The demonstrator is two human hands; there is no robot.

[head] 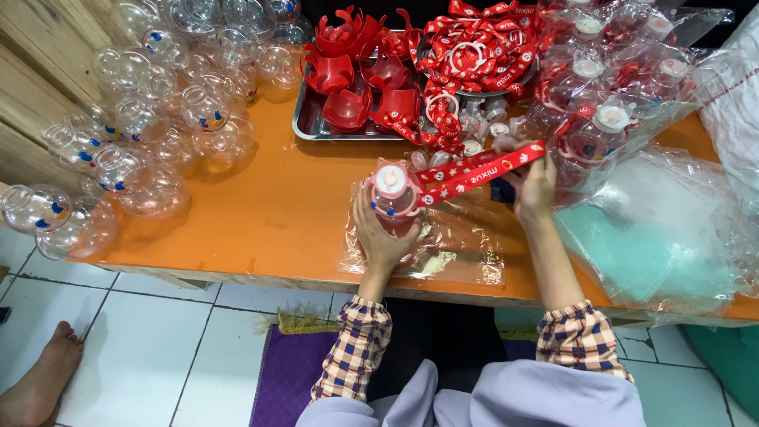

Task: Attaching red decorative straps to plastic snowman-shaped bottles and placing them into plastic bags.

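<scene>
Head camera looks down at a small clear bottle [393,192] with a pink lid and a white cap on top. It stands over a flat clear plastic bag [443,245] on the orange table [269,205], near the front edge. The left hand [381,234] holds the bottle from below, with its fingers wrapped round the sides. A red strap [474,170] with white marks runs from the bottle's lid out to the right. The right hand [534,186] pinches the far end of the strap, with fingers closed on it.

Behind the bottle sits a metal tray [304,122] full of red plastic parts [352,75] and a heap of more red straps [474,51]. To the left lies a big pile of clear round bottles [150,119] with no lids. To the right is a pile of done bottles in clear bags [609,87], and a stack of flat clear bags [656,237] near the table edge. Both sleeves have a check pattern. Down on the white tile floor, at the bottom left, is another person's bare foot [39,387]
</scene>
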